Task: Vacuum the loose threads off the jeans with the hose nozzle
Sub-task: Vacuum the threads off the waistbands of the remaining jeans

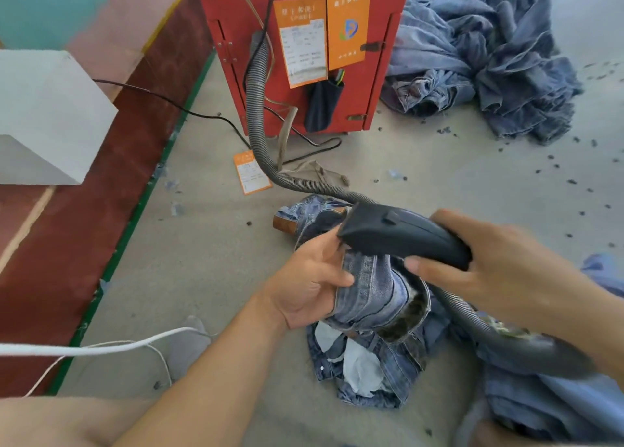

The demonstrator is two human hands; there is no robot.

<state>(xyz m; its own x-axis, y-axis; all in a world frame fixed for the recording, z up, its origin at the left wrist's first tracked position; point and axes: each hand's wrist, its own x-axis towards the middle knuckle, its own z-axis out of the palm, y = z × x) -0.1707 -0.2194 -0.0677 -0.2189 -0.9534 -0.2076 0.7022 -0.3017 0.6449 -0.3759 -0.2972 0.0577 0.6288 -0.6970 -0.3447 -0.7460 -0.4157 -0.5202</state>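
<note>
Red cabinet (pixel 300 51) stands far centre on the floor; denim pile (pixel 479 51) far right. I see the jeans (pixel 371 298) near centre, bunched in my left hand (pixel 304 288) grip. My right hand (pixel 489 264) grips the hose nozzle (pixel 401 235), touching the denim.

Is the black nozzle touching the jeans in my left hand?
Touching. The head view shows the black nozzle with its underside pressed onto the bunched jeans, which the left hand grips; no gap shows.
</note>
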